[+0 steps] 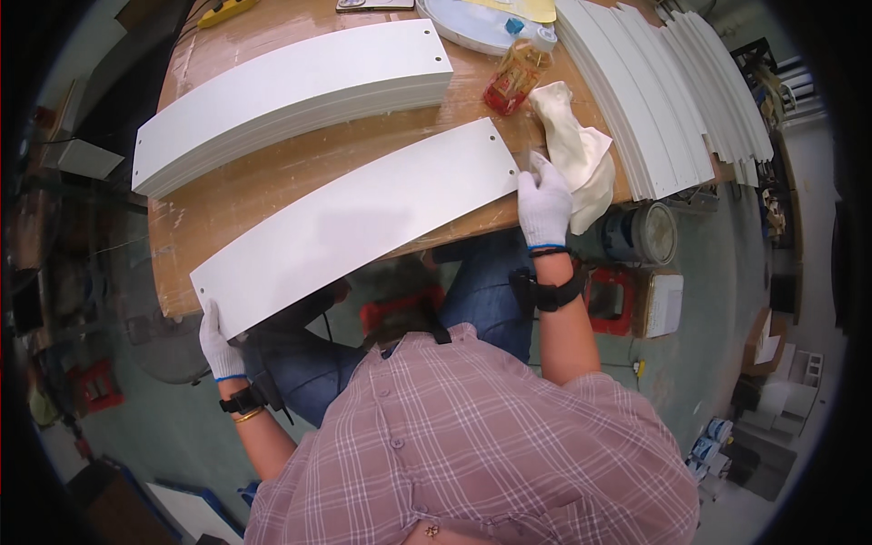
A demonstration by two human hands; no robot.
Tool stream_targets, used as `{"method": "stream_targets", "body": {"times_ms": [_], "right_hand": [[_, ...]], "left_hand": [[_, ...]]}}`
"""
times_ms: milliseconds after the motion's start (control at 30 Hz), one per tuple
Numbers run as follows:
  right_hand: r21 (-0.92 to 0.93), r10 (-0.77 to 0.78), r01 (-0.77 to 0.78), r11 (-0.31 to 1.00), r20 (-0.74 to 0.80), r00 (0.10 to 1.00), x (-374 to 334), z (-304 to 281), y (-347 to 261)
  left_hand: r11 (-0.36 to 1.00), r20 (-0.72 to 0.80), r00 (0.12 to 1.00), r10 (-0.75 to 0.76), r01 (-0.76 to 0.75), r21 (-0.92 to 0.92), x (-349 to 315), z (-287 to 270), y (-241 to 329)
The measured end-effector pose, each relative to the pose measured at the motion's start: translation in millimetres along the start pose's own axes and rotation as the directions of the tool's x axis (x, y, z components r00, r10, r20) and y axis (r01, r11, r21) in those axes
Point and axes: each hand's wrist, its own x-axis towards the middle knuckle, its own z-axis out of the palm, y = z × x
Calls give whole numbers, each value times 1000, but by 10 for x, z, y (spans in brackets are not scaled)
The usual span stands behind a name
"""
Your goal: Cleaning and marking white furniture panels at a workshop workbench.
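Observation:
A long white panel [427,191], gently curved along its sides and with small holes near its ends, lies slanted across the near part of the table, its near edge reaching past the table's front. My left hand [218,347], in a white knit glove, grips the panel's lower left end at the corner. At the opposite end, my right hand [545,202], gloved the same way, has its fingers closed at the right corner beside a hole. A crumpled cream cloth [581,163] lies just right of that hand. The undersides of the fingers are partly hidden.
A stack of similar white panels [300,91] sits farther back on the brown table [186,218]. Behind the cloth stands a bottle with red liquid [518,77], near a round white tray [463,27]. More panels [636,100] are piled at right. A bucket [656,232] and red stool [610,300] stand below.

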Motion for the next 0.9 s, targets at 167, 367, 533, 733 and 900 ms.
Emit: {"method": "stream_targets", "body": {"times_ms": [167, 367, 533, 733, 900], "right_hand": [[-116, -90, 90, 989, 10, 996, -2, 154, 41], [5, -196, 196, 981, -3, 981, 166, 175, 17], [-97, -359, 373, 923, 138, 923, 318, 665, -440], [93, -568, 581, 809, 379, 731, -674, 1322, -1489], [209, -620, 627, 751, 549, 560, -1323, 1523, -2207]], "left_hand": [[997, -43, 999, 26, -29, -68, -120, 106, 75], [999, -17, 999, 27, -27, -28, -35, 56, 5], [997, -9, 999, 46, -46, -65, -53, 85, -7], [986, -25, 998, 53, -57, -155, -63, 121, -13], [991, -11, 999, 32, -34, -131, -47, 150, 5]]}}
